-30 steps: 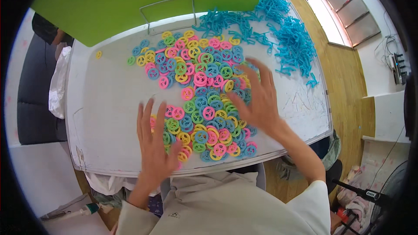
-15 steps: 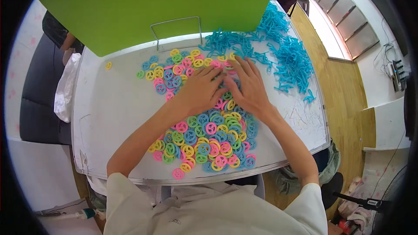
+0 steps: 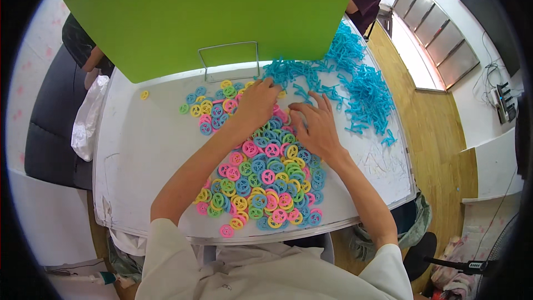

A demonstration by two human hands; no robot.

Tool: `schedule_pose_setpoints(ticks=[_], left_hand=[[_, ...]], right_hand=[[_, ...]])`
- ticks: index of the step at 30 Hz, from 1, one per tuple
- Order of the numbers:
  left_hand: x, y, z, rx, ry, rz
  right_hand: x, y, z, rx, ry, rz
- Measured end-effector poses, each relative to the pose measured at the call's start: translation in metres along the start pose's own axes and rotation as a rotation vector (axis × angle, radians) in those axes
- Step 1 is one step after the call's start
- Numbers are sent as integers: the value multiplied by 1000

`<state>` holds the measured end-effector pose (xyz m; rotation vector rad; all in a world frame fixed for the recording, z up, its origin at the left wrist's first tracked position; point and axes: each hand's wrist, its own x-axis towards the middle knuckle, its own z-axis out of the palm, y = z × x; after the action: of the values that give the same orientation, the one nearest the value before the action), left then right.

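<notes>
A large heap of small plastic wheels (image 3: 266,178) in pink, yellow, green and blue lies in front of me, with spoke-like cutouts in their middles. Over its far end reaches my left hand (image 3: 258,104), its fingers slightly bent and resting by the wheels; its palm side is hidden. Facing it from the right is my right hand (image 3: 317,129), open, with thumb and fingers apart at the heap's right flank. Beyond the fingertips begins a pile of thin turquoise plastic pieces (image 3: 369,97), and a few of them lie close to my right fingers.
A tall green panel (image 3: 205,16) stands across the table's back, with a wire stand (image 3: 229,58) before it. One yellow wheel (image 3: 144,95) lies alone at the far left of the white table (image 3: 144,161). Other people are partly visible behind the panel, left and right.
My hands have moved apart, opening a gap between them. The right hand has drawn back a little toward me, and the left hand's fingers have bent more. The view has shifted slightly.
</notes>
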<state>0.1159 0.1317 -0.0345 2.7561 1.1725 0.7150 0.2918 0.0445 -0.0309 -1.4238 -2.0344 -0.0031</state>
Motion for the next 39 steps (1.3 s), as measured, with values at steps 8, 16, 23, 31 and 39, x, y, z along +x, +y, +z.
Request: schedule_pose_setpoints(ticks=[8,16,23,31,39], left_hand=[[7,2,-2,-116,11,-144],[-9,44,-38,-699,35,-238],[22,-5,6,-402,142,-188],[83,-16,55,-398,-2,-191],[94,49,50,-515,-190,-130]], right_hand=[[9,2,-6,149,59,97],[7,-11,-35,713,-106,457],[10,61,-66,-9,276,183],[8,183,-86,-174,63,389],[-21,144,-91,-99,-14,468]])
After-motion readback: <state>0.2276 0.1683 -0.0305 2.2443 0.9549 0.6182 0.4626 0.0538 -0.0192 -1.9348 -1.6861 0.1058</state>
